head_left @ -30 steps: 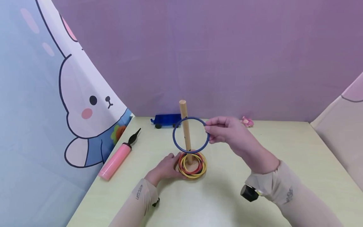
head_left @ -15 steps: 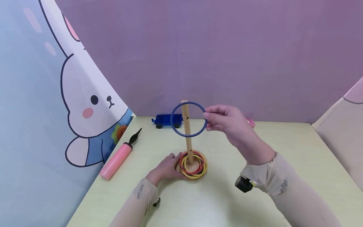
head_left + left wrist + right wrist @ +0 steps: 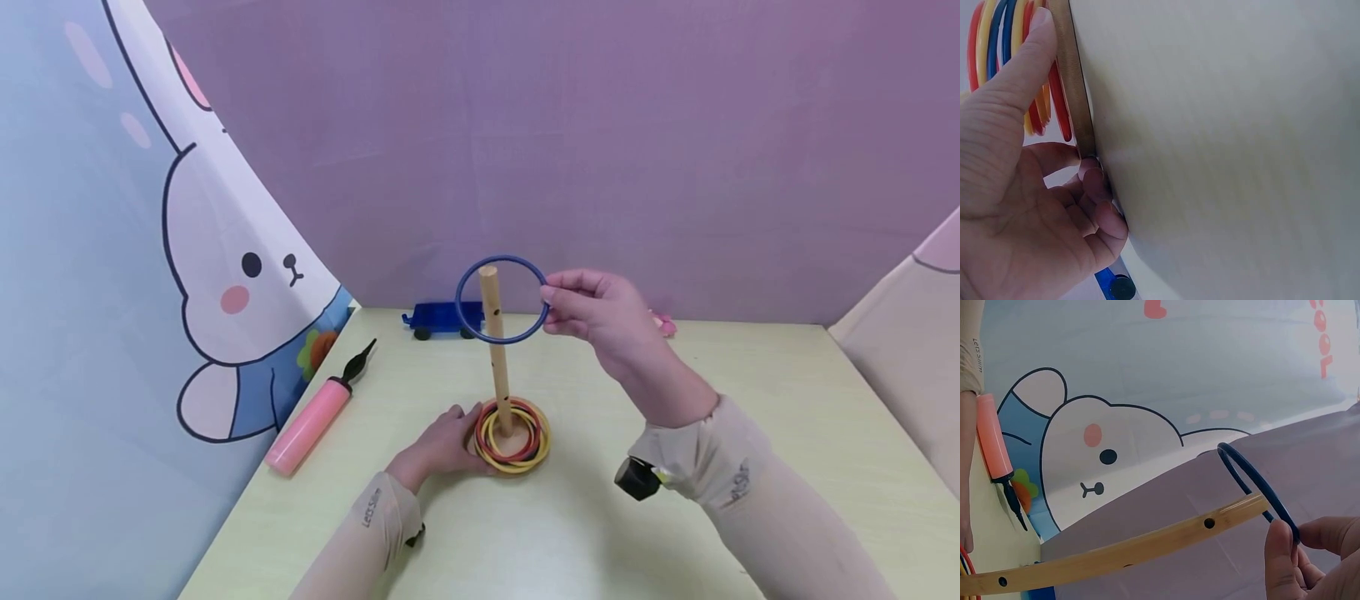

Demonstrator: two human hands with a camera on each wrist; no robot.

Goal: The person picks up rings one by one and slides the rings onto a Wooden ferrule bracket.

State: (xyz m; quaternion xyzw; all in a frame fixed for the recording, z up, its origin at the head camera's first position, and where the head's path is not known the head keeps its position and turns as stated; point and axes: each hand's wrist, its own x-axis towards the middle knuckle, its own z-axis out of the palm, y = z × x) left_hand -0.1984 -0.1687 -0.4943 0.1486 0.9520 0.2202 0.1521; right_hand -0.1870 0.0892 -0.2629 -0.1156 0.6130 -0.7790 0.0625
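Observation:
My right hand [image 3: 600,312] pinches a thin blue ring [image 3: 504,341] between thumb and fingertips, tilted around the tip of an upright wooden peg. In the right wrist view, the peg's tip lies within the blue ring [image 3: 1252,467]. My left hand [image 3: 444,446] grips the edge of the round base of this wooden peg stand [image 3: 499,371]. Its thumb lies along the base's edge and its fingers curl under the far side in the left wrist view. Several red, yellow and blue rings [image 3: 985,50] are stacked loosely around the peg's foot, on the base [image 3: 1072,81].
A pink hand pump [image 3: 311,425] with a black nozzle lies to the left on the pale table [image 3: 750,417]. Behind the peg stands a blue toy wagon [image 3: 435,318]. A small pink toy [image 3: 664,325] sits at the back, partly behind the right hand. Purple cloth [image 3: 675,150] hangs behind.
My right hand has raised the blue ring from in front of the peg's middle to the peg's tip. The left hand stays on the base.

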